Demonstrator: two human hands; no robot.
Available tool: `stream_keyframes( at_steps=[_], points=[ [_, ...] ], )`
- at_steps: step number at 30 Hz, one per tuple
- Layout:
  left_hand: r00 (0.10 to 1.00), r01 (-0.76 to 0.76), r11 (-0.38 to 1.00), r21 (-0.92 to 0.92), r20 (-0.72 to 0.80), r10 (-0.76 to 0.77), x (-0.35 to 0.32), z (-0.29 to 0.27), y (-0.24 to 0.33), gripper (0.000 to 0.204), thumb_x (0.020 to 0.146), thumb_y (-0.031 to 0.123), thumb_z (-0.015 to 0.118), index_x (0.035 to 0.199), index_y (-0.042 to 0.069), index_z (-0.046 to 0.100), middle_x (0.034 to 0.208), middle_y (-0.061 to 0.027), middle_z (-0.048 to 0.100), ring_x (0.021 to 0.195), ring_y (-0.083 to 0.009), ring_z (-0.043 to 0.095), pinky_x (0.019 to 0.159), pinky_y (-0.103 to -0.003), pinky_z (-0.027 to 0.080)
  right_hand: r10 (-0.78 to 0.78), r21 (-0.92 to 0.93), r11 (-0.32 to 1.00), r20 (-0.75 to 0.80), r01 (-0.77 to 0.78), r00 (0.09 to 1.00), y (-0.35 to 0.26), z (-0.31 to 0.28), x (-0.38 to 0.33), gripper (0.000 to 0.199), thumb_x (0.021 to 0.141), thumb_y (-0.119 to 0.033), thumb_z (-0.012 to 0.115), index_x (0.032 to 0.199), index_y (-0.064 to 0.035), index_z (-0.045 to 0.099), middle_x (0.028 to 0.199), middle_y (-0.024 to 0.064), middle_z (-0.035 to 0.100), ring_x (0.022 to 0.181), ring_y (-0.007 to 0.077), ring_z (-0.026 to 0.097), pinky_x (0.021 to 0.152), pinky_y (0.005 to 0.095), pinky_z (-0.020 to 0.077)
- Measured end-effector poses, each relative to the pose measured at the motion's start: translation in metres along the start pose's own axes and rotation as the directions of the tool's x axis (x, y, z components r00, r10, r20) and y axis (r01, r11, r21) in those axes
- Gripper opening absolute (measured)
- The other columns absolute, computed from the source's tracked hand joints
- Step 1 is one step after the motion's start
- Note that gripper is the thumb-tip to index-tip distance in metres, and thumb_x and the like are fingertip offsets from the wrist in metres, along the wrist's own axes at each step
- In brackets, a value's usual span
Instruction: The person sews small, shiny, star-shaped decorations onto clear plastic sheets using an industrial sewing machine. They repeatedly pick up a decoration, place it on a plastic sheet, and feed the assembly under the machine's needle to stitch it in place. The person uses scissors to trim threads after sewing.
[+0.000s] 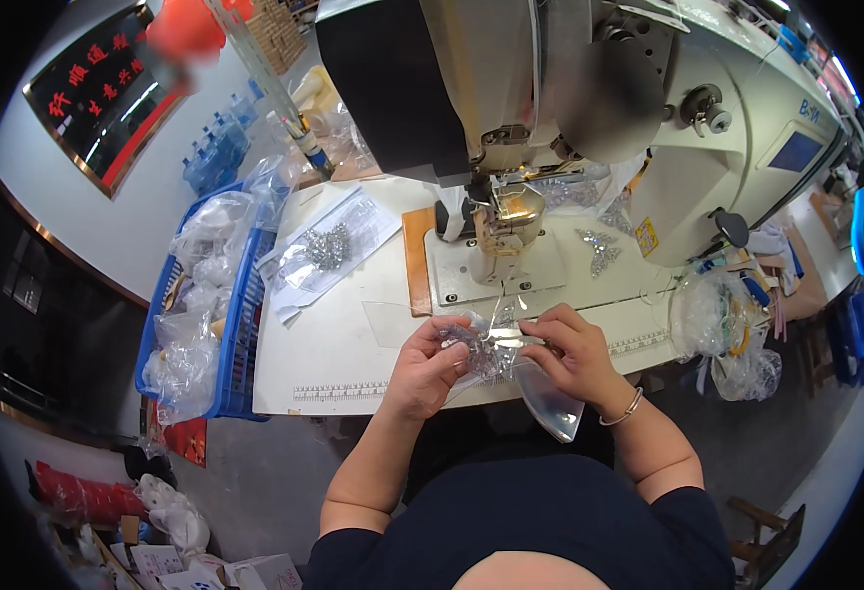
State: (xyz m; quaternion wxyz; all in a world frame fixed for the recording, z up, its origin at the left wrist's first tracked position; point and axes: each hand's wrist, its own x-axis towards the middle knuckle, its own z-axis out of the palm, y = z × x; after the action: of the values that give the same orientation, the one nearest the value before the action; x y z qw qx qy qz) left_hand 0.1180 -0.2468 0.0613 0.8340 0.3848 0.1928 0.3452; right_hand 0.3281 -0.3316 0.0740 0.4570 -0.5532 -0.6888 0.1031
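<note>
One bare left hand [430, 369] was closed on a bunched, silvery glittering piece [487, 362], pinched between thumb and fingers; the piece lay between the two hands, over the near edge of the table [324, 344]; the right hand [574, 356], with a pale bracelet [631, 406] at its wrist, gripped a slim metal tool [512, 337] whose tip pointed left, toward the piece; whether tool and piece touched could not be told; a curved clear plastic sheet [552, 405] hung just below the right hand; along the table's near edge ran a printed ruler scale [343, 391], its marks too small to read; beyond, to the left, a heap of silvery bits [328, 246] lay on white paper [371, 218], near a blue basket [245, 359] filled with clear plastic bags [184, 359]; past the hands stood a sewing machine [727, 162], bearing a yellow label [646, 237], a dark display [796, 150] and blue lettering [812, 110]; farthest off, a framed black sign [97, 93] carried large red characters.
</note>
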Motion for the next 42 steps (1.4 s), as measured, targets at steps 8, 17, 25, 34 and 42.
stream_keyframes(
  at_steps=[8,17,25,34,42],
  points=[
    [1.000,0.003,1.000,-0.014,-0.006,-0.004,0.003,0.001,-0.003,0.033,0.083,-0.004,0.055,0.116,0.001,0.049,0.108,-0.0117,0.058,0.101,-0.0227,0.059,0.088,-0.038,0.050,0.004,0.103,0.995,-0.041,0.000,0.999,0.003,0.003,-0.001,0.021,0.076,-0.008,0.069,0.097,-0.0063,0.066,0.084,0.0075,0.058,0.065,0.0180,0.058,0.058,0.0265,0.0466],
    [0.597,-0.694,-0.245,0.677,0.732,0.329,0.000,0.011,0.001,0.025,0.069,-0.005,0.059,0.093,-0.001,0.064,0.097,-0.0113,0.061,0.100,-0.0291,0.060,0.083,-0.037,0.051,-0.061,0.026,0.996,-0.486,0.084,0.872,-0.002,-0.038,-0.020,0.026,0.078,-0.003,0.065,0.104,0.0005,0.060,0.095,0.0112,0.055,0.073,0.0155,0.052,0.061,0.0270,0.0441],
    [0.571,-0.634,-0.452,0.628,0.774,0.275,-0.007,-0.013,-0.040,0.019,0.071,0.008,0.062,0.090,0.006,0.067,0.096,-0.0035,0.064,0.100,-0.0206,0.061,0.075,-0.031,0.048,-0.028,-0.285,0.959,-0.066,0.008,0.997,0.011,0.003,-0.038,0.031,0.066,-0.010,0.074,0.095,-0.0065,0.064,0.084,0.0050,0.058,0.071,0.0214,0.058,0.060,0.0306,0.0476],
    [0.514,-0.649,-0.429,0.629,0.778,0.361,-0.004,-0.019,-0.046,0.019,0.066,0.006,0.066,0.084,0.006,0.069,0.091,-0.0040,0.065,0.094,-0.0212,0.062,0.069,-0.030,0.050,-0.127,-0.388,0.914,0.014,0.123,0.992,0.007,0.012,-0.020,0.030,0.067,-0.012,0.072,0.095,-0.0068,0.063,0.082,0.0036,0.056,0.070,0.0195,0.055,0.059,0.0301,0.0458],
    [0.536,-0.642,-0.429,0.636,0.772,0.342,-0.004,-0.017,-0.042,0.018,0.069,0.007,0.065,0.087,0.006,0.067,0.092,-0.0042,0.064,0.094,-0.0210,0.062,0.071,-0.030,0.052,-0.050,-0.399,0.915,0.045,0.064,0.998,-0.002,0.019,-0.013,0.026,0.068,-0.012,0.071,0.093,-0.0079,0.064,0.081,0.0024,0.056,0.069,0.0184,0.056,0.058,0.0294,0.0469]
  ],
)
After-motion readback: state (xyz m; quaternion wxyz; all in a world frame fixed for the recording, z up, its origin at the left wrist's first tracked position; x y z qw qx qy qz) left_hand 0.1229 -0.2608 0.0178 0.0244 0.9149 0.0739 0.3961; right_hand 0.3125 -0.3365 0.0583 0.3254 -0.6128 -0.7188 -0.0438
